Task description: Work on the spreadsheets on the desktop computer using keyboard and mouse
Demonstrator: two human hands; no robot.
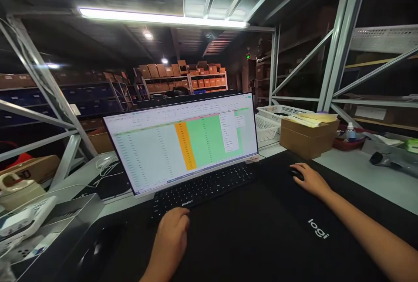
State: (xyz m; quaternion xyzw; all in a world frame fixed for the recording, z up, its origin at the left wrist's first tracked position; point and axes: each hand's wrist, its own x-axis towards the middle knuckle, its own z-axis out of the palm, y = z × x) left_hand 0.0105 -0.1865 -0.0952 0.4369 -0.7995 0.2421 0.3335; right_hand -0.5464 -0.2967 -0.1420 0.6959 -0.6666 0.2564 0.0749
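Note:
My right hand point(311, 181) lies over a black computer mouse point(296, 174), its fingers wrapped around it on the dark desk mat point(248, 234). At the front left edge of a black keyboard point(202, 189), my left hand point(171, 238) rests with its fingers curled in, and I see nothing held in it. Behind the keyboard stands a monitor point(156, 151) with a spreadsheet in white, orange and green columns. A pop-up menu with a side list is open at the right of the screen.
A cardboard box point(303, 138) with papers on top and white plastic baskets point(267, 128) stand right of the monitor. A barcode scanner point(388, 160) lies at far right, near a spray bottle point(350, 134). Trays with white devices point(29, 221) sit at left. Metal racks surround the desk.

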